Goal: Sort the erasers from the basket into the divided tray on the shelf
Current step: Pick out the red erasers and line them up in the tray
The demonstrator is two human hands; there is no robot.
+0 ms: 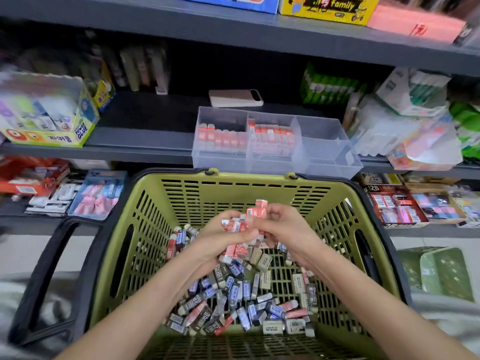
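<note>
A green basket in front of me holds a heap of mixed erasers in blue, grey, beige and red sleeves. Above the heap, my left hand grips a bunch of red erasers. My right hand meets it and pinches more red erasers that stick up between the two hands. On the shelf behind stands the clear divided tray. Red erasers fill its left compartment and its middle one; the right compartment holds nothing.
A phone lies on the shelf behind the tray. A glue box stands at the left, bagged goods crowd the tray's right side. Lower shelves carry packaged stationery. The basket's black handle hangs left.
</note>
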